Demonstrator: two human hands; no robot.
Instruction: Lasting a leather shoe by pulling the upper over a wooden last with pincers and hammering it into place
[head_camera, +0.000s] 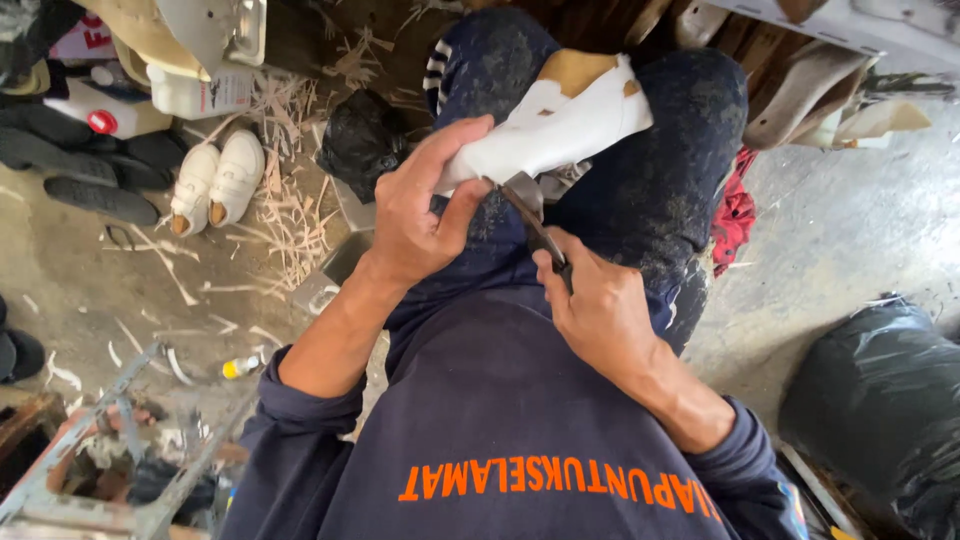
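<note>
The white shoe form (555, 130) lies braced across the knees so it can't slip; the left hand (420, 205) clamps its near end; the right hand (590, 300) is closed round a knife (530, 215), blade touching the form's underside.

Grey concrete floor (840, 230), scattered wood shavings (285, 215); black plastic bag (880, 400), daylight
</note>
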